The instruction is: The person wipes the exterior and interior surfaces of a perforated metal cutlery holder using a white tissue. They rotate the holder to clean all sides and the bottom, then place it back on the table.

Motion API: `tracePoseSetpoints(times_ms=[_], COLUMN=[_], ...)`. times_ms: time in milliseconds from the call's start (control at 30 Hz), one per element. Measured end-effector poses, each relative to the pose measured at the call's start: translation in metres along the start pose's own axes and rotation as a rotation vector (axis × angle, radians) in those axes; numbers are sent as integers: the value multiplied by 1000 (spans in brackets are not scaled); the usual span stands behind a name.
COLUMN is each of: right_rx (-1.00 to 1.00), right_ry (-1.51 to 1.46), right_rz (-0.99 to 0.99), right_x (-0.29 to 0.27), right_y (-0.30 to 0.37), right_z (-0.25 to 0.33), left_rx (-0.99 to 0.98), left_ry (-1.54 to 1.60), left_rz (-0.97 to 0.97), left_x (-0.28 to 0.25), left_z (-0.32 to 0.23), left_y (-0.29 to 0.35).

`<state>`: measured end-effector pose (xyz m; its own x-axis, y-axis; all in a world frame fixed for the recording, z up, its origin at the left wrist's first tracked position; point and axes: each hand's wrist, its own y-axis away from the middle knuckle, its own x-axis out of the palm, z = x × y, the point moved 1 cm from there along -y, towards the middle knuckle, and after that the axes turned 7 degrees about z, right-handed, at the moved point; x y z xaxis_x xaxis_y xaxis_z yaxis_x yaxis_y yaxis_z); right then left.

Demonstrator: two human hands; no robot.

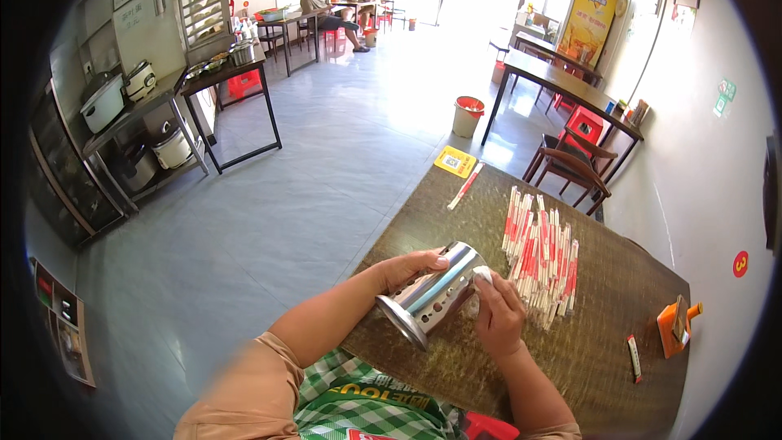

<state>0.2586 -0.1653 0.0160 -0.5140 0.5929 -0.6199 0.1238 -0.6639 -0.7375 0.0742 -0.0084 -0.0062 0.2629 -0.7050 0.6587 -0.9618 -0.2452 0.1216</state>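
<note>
A shiny metal chopstick holder, pierced with round holes, lies tilted above the near part of the dark wooden table. My left hand is closed round its far left side, thumb on the metal. Pinched in my right hand is a small white tissue, pressed against the holder's right edge. The holder's flared base points toward me. Just right of my hands lies a heap of paper-wrapped chopsticks with red bands. One wrapped pair lies apart near the far edge.
A yellow card lies at the table's far corner; an orange holder and a small packet are at the right. Beyond stand a bin, a chair and another table. Two people sit far back.
</note>
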Motion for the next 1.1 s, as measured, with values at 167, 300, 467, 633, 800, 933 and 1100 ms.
tracePoseSetpoints(times_ms=[167, 300, 467, 633, 800, 933, 1100], right_rx=[-297, -278, -34, -335, -178, 23, -298], right_ry=[-155, -170, -55, -168, -119, 1, -124], right_rz=[138, 171, 26, 192, 87, -14, 151], right_x=[3, -6, -5, -4, -2, 0, -2], right_y=[7, 1, -4, 5, 2, 2, 4], right_z=[33, 36, -4, 40, 11, -11, 39], left_rx=[-37, -10, -9, -35, -21, -70, -69], left_ry=[68, 71, 49, 107, 28, 1, 160], left_rz=[-29, -20, 7, -61, -72, -76, -55], left_x=[-20, -11, -9, -14, -23, -15, -21], left_z=[11, 10, 6, 10, 15, 10, 14], left_y=[-3, -3, -2, 1, -2, 1, 3])
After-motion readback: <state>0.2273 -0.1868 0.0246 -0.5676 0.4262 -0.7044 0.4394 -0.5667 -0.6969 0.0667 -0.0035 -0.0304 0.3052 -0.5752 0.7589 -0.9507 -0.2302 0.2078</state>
